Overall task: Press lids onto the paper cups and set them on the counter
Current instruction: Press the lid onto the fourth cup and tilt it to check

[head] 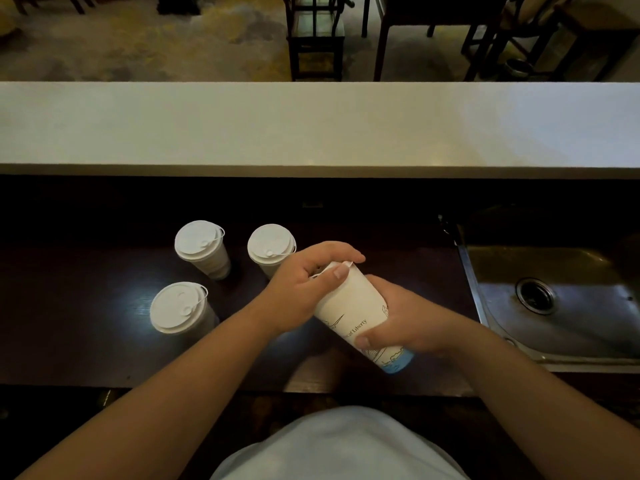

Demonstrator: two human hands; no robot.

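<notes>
I hold a white paper cup with blue line drawings, tilted so its top points away and to the left. My right hand wraps the cup's body. My left hand covers the top, palm over a white lid with the thumb on its rim. Three lidded white cups stand upright on the dark counter: one at the back left, one at the back middle just behind my left hand, and one nearer at the left.
A raised pale ledge runs across behind the dark counter. A steel sink with a drain lies at the right. Dark chairs and a table stand on the floor beyond the ledge.
</notes>
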